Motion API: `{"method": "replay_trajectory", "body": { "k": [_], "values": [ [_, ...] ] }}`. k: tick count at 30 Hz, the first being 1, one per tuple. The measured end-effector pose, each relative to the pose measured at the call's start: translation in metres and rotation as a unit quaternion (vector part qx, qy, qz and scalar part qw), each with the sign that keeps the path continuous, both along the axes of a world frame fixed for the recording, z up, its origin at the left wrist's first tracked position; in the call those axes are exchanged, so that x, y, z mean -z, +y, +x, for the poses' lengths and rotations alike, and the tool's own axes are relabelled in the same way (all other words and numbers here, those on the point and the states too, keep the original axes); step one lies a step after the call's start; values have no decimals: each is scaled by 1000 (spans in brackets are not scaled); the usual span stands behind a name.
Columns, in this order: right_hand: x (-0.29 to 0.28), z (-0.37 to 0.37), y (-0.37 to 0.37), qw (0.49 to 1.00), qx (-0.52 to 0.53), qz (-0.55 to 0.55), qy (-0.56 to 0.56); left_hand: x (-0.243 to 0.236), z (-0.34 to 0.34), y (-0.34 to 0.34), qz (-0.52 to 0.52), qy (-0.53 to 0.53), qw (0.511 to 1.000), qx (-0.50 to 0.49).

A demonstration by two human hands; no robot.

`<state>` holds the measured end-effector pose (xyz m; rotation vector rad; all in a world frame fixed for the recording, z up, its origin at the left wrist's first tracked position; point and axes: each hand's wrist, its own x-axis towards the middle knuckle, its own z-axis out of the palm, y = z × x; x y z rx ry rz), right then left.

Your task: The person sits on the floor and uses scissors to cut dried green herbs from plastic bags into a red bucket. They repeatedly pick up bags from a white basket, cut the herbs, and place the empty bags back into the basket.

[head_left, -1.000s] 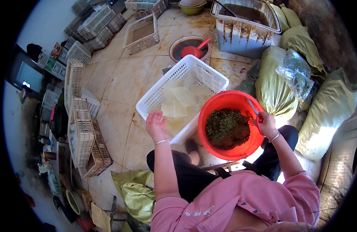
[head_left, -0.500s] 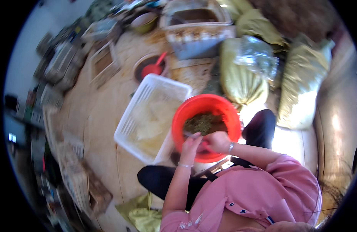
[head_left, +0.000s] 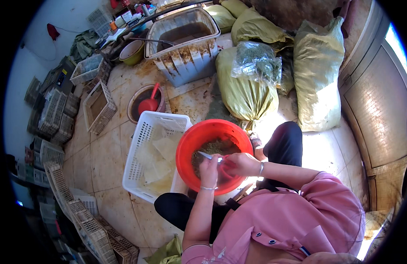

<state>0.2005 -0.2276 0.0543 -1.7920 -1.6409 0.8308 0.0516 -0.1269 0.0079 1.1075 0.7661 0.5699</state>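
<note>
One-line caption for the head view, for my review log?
Both hands, left hand and right hand, meet over a round red plastic basin of green plant matter, beside a white slatted plastic crate.

Hard daylight came in from the right and burned out a patch of floor [head_left: 274, 125] beside the sacks [head_left: 245, 90], while the left side by the stacked crates [head_left: 58, 114] lay in dimmer, bluish shade. The red basin [head_left: 212, 156] and pink sleeve [head_left: 300, 207] were bright and sharp at the centre. The fisheye bent the door [head_left: 379, 114] and the floor tiles toward the black rim, where detail softened.
</note>
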Motion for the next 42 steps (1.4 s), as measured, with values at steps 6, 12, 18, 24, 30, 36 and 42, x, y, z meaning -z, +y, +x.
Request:
{"method": "replay_trajectory", "body": {
  "k": [6, 12, 18, 24, 30, 36, 42],
  "values": [
    [-3, 88, 19, 980, 198, -5, 6, -6, -35, 23, 17, 93, 994, -60],
    [27, 110, 29, 978, 88, -18, -190, 4, -90, 67, 1, 114, 974, -196],
    [65, 40, 53, 967, -25, -137, -213, 70, -82, 57, 77, 282, 956, -28],
    [126, 6, 79, 919, -127, -228, -296, 47, -51, 70, 163, 225, 960, -44],
    [147, -21, 114, 898, -144, -274, -313, 8, -88, 83, 130, 160, 970, -132],
    [142, -19, 125, 895, -108, -304, -306, -38, -174, 113, 154, 171, 904, -359],
    [117, -6, 106, 933, -116, -110, -324, 111, -318, 134, 124, 396, 779, -470]
  ]
}}
